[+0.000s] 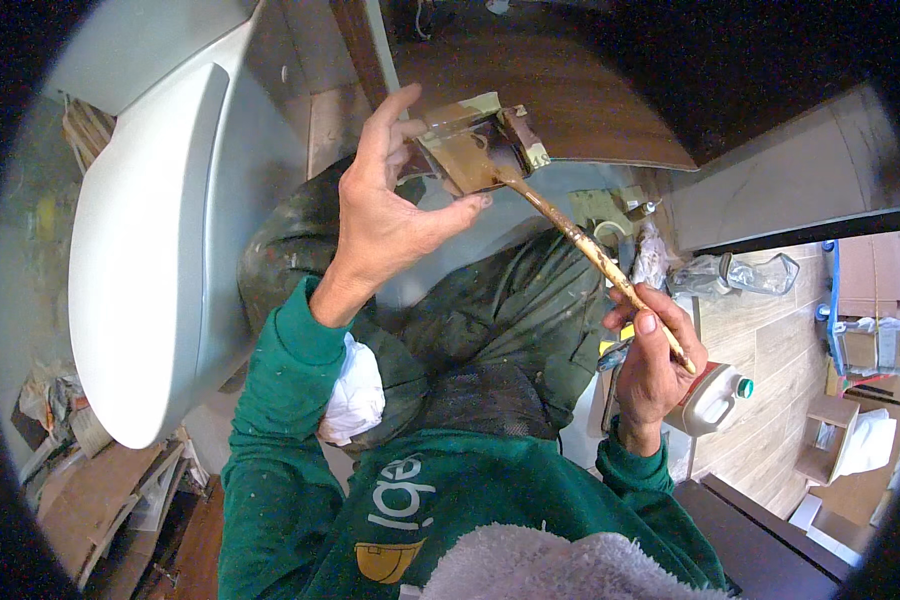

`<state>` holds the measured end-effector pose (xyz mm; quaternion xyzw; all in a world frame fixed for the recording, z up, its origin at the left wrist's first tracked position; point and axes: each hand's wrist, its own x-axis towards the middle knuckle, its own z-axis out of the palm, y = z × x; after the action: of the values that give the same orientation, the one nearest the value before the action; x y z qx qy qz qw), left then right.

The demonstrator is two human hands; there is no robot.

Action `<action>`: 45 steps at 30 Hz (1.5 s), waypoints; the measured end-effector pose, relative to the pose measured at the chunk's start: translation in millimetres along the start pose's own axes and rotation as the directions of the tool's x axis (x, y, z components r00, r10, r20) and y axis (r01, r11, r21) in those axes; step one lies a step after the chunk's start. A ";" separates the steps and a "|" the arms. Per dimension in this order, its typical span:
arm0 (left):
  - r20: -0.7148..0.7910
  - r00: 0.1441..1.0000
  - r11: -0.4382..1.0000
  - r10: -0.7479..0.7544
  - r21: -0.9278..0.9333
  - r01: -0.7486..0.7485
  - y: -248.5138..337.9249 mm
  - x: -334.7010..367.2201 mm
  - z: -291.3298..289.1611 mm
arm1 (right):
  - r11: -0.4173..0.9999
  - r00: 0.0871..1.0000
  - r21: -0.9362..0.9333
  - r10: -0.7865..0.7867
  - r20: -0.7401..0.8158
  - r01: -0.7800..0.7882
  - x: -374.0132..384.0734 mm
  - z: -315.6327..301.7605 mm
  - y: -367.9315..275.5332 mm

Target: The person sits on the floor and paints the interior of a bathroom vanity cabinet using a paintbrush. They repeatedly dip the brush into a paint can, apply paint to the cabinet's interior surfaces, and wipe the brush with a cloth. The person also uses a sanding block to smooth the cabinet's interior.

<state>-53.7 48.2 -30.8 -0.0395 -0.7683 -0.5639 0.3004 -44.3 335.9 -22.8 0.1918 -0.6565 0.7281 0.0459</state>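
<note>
My left hand (395,195) grips a small clear square tub (467,165) from its left side, thumb below and fingers above. Brown liquid coats the inside of the tub, and pale and brown smears mark its rim. Between the fingers of my right hand (655,360) is the end of a long, thin paintbrush (590,245) with a stained wooden handle. The brush slants up and left, and its head end is in or against the tub; the bristles do not show clearly.
A dark wood panel (560,90) stands beyond the tub. At the left is a large white rounded piece (135,260). A crumpled white cloth (355,395) lies by my left forearm. Near my right hand stand a jug with a green cap (715,400) and clear plastic wrapping (760,275).
</note>
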 end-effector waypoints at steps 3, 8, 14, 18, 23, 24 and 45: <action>-0.004 1.000 0.998 -0.012 0.055 0.013 -0.7 -1.4 -1.1 | 1.000 1.000 0.010 0.011 -0.006 -0.011 -3.3 -2.3 -2.5; 0.004 1.000 0.997 -0.002 0.073 0.002 -2.3 -2.3 -1.2 | 0.998 0.999 0.045 -0.039 -0.023 0.040 -0.5 -3.4 -9.3; 0.012 1.000 0.992 0.006 0.126 -0.008 -6.6 -2.8 0.0 | 0.999 0.994 -0.031 0.046 0.096 -0.043 5.8 11.7 2.5; -0.042 0.998 0.986 0.042 0.163 -0.035 -12.3 -3.4 -1.2 | 0.996 0.995 0.044 0.073 0.072 -0.077 0.8 4.2 -1.7; -0.022 0.998 0.984 0.066 0.165 -0.061 -15.2 -2.7 4.4 | 0.999 0.998 -0.039 0.016 0.060 -0.013 3.6 -2.6 -5.2; -0.006 0.997 0.982 0.073 0.173 -0.071 -14.0 -2.4 5.5 | 0.997 0.997 -0.077 -0.007 0.074 0.013 5.7 -1.0 -2.6; 0.020 0.993 0.951 0.116 0.286 -0.117 8.2 26.2 27.7 | 1.000 1.000 0.019 0.012 0.025 -0.012 11.7 -19.9 13.5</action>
<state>-83.4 68.5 -15.7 -0.0418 -0.8387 -0.4276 0.3345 -63.8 351.3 -32.8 0.1973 -0.6513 0.7320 0.0314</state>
